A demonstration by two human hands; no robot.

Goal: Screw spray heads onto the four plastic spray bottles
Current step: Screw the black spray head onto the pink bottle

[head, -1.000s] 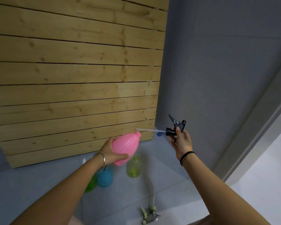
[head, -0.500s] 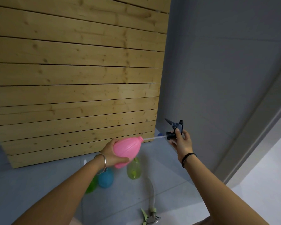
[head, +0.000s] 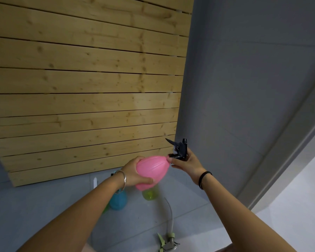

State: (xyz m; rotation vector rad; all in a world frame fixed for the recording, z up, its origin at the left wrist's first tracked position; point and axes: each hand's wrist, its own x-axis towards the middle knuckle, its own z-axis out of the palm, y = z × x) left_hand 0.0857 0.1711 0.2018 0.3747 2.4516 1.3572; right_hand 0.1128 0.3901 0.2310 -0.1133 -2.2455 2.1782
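Note:
My left hand [head: 135,170] grips a pink spray bottle [head: 152,170], held tilted with its neck pointing right. My right hand [head: 186,163] holds a black spray head [head: 179,149] whose collar sits against the bottle's neck; its tube is hidden inside the bottle. On the grey floor below stand a blue bottle [head: 117,200] and a yellow-green bottle [head: 149,194], both partly hidden by my left arm and the pink bottle. A sliver of a green bottle [head: 105,209] shows beside my left forearm. A pale green spray head [head: 166,241] with its tube lies on the floor near me.
A slatted wooden panel [head: 84,91] leans against the wall behind the bottles. A grey wall [head: 244,88] and a door frame [head: 287,139] stand to the right. A small white tube [head: 95,182] rests by the panel's base.
The black spray head's tube has slid fully into the pink bottle. My right hand moved left until the head's collar met the neck. The bottle tilted slightly.

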